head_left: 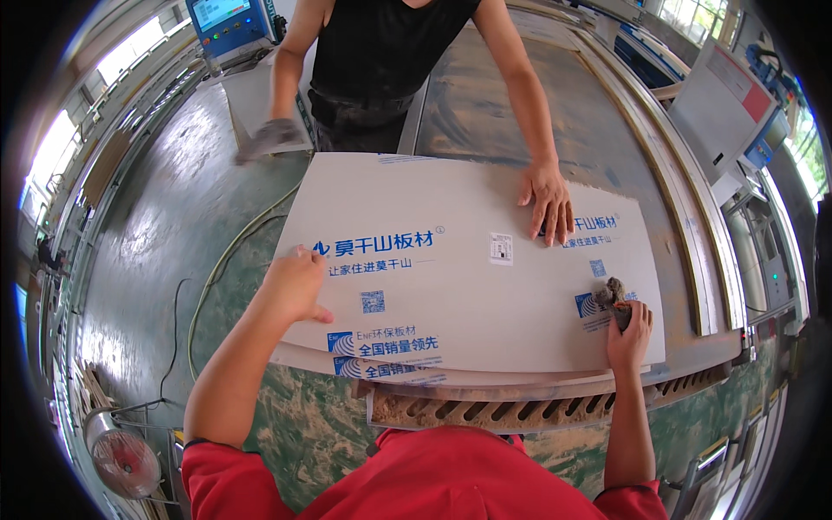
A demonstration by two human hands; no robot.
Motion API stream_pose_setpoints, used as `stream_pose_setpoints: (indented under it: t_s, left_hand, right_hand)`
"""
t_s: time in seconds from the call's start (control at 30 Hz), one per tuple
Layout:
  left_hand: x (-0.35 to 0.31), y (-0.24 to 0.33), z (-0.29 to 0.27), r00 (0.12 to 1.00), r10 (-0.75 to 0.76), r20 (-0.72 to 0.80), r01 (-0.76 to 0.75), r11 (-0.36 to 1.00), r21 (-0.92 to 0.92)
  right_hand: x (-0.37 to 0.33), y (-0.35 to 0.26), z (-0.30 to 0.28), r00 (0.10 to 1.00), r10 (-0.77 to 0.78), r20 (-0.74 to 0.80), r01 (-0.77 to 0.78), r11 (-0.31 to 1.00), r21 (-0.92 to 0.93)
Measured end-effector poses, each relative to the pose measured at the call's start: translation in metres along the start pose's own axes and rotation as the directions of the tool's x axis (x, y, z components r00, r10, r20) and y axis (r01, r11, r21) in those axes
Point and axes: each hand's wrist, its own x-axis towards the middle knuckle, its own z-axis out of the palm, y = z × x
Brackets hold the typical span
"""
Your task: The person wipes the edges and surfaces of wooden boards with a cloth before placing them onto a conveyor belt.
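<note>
A pale grey-white panel (pixel 468 295) with blue print lies in front of me, with the edge of another printed board (pixel 407 374) showing below its near side. My left hand (pixel 295 282) rests over the panel's left edge, thumb spread away from the bent fingers. Near the right end, my right hand (pixel 630 336) is closed around a dusty grey-brown bundle (pixel 613 295), fuzzy like a rag or brush; its exact kind is unclear. Across from me, a person's bare hand (pixel 548 204) lies on the panel's far part. Their other hand, in a grey glove (pixel 276 139), is blurred at the left.
Under the panel is a large dusty machine bed (pixel 520 95) with a slotted front rail (pixel 503 411) full of sawdust. A blue control console (pixel 230 26) stands far left. A hose (pixel 212 277) crosses the green floor, and a round fan (pixel 126 459) stands lower left.
</note>
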Motion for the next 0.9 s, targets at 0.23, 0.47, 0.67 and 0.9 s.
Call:
stream_pose_setpoints:
  t_s: [0.23,0.47,0.67,0.9]
  left_hand:
    - [0.002,0.003,0.004,0.999,-0.041,-0.001,0.041,0.999,0.030]
    - [0.002,0.004,-0.001,0.998,-0.060,0.032,0.059,0.998,0.013]
    - [-0.001,0.005,-0.001,0.999,-0.006,-0.045,0.005,0.999,-0.035]
    - [0.000,0.007,-0.001,0.999,-0.048,-0.002,0.048,0.998,-0.045]
  right_hand:
    - [0.000,0.002,0.002,1.000,-0.017,0.003,0.017,1.000,0.002]
    - [0.001,0.000,0.003,1.000,-0.017,-0.001,0.017,1.000,-0.007]
    - [-0.001,0.001,0.004,0.999,0.044,0.019,-0.045,0.999,0.005]
    - [-0.002,0.000,0.002,0.998,0.062,0.028,-0.062,0.998,0.015]
